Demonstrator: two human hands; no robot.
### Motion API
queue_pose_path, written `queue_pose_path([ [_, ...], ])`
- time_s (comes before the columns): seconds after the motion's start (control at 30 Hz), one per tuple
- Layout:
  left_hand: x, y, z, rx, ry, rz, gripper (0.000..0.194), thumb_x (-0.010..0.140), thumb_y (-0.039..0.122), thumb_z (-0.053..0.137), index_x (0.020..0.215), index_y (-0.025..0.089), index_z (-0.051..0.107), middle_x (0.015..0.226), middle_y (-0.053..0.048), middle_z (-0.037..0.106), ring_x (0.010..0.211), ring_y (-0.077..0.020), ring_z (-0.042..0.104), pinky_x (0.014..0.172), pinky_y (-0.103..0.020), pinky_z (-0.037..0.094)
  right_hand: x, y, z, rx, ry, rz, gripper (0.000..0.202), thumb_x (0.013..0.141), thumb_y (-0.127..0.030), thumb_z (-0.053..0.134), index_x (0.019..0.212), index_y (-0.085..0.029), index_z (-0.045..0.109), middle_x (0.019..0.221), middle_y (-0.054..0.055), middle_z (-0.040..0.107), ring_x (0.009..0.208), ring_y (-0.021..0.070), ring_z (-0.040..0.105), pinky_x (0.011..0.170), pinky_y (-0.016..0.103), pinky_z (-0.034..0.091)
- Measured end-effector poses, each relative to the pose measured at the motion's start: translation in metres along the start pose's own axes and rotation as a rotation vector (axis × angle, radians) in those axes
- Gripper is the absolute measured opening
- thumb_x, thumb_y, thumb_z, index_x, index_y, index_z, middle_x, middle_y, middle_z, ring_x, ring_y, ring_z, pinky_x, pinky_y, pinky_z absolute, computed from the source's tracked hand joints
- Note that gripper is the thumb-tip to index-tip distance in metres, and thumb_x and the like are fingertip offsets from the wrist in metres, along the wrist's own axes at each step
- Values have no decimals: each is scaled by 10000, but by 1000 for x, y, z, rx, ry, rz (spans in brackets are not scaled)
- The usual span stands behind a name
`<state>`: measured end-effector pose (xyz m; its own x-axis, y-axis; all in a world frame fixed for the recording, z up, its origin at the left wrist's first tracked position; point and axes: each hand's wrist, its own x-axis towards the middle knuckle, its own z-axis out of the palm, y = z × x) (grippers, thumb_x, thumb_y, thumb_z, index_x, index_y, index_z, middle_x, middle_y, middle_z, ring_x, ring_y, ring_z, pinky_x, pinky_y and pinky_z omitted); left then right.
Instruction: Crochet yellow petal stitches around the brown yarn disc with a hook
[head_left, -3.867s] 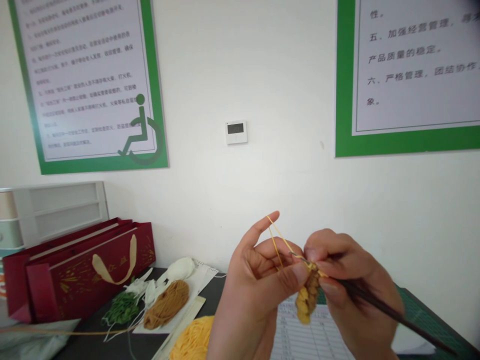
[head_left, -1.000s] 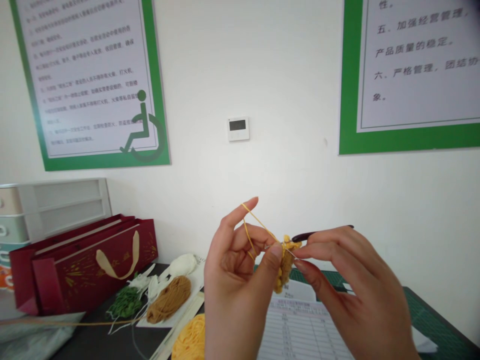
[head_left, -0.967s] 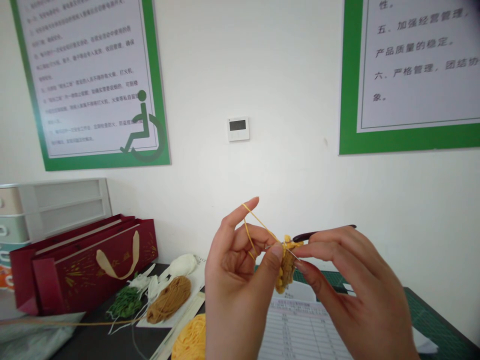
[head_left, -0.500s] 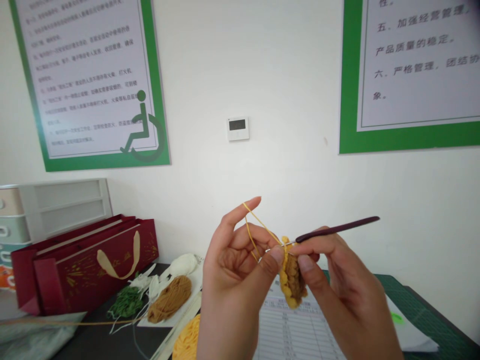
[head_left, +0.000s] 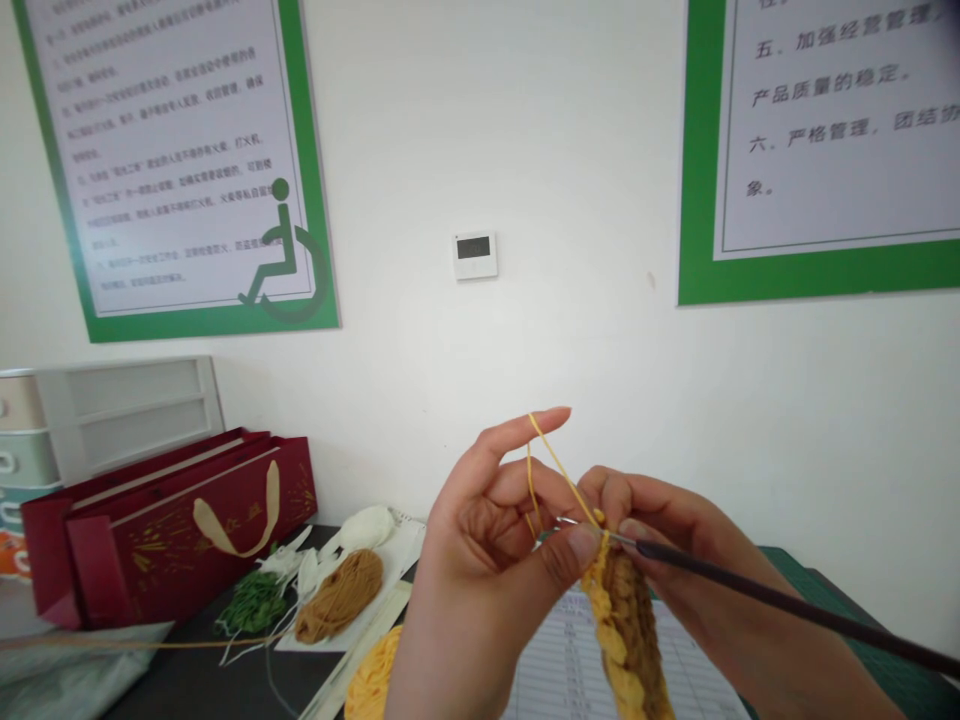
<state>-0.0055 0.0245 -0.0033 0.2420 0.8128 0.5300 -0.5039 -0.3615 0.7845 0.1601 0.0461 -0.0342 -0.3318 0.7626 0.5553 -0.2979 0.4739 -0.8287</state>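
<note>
Holding up a narrow crocheted strip of tan-brown yarn with a knobbly yellow edging (head_left: 630,630) in the air above the black tabletop (head_left: 202,685), hanging down and out at the bottom of the view. Pinching it at the top with the thumb and fingers of the half-curled left hand (head_left: 487,560), with the index finger raised under a thin yellow yarn strand (head_left: 558,460). Resting the right hand (head_left: 690,520) at the same end, with fingertips drawn nearly together and the thumb against a dark-handled crochet hook with a thin metal shank (head_left: 750,586); cannot tell whether gripping hook, strip or both.

Likely to handle as light, soft and springy, hardly slippery, not fragile but apt to unravel at a loose loop. Best taken by the dense stitches just below the hook.

Below the strip, see a white printed sheet with ruled rows (head_left: 555,650); toward the right edge, a green gridded mat (head_left: 787,570). Toward the left edge, find a dark-red paper gift bag (head_left: 172,540) before a pale plastic drawer unit (head_left: 135,400). Between bag and hands, note an oval brown yarn ball (head_left: 341,597), a green yarn tangle (head_left: 251,603) and, nearer the front, a yellow yarn ball (head_left: 373,680). Beyond the back edge, meet a white wall (head_left: 562,200) with green-bordered posters.
</note>
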Motion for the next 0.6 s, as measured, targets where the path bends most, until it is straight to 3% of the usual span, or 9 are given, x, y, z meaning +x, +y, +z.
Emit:
queue_pose_path([
  [0.17,1,-4,-4,-19,-138,-28,522,793,43,812,1238,298,715,763,8,661,792,-134,629,735,-215,516,0,4,-10,193,-144,117,345,830,-466,790,743,-209,576,816,-5,538,751,145,507,695,270,407],
  [0.4,3,-6,-5,10,-280,-53,502,829,20,764,1240,306,724,774,14,651,763,-109,591,725,-208,499,-2,6,-21,188,-187,186,408,717,-445,898,749,-194,578,805,6,581,720,136,544,654,270,434],
  [0.6,4,-5,-6,33,-255,-71,495,813,30,790,1216,312,735,783,15,671,766,-108,594,732,-210,490,2,10,-16,242,-185,139,407,692,-412,921,770,-203,581,755,-24,587,691,120,545,616,243,400],
])
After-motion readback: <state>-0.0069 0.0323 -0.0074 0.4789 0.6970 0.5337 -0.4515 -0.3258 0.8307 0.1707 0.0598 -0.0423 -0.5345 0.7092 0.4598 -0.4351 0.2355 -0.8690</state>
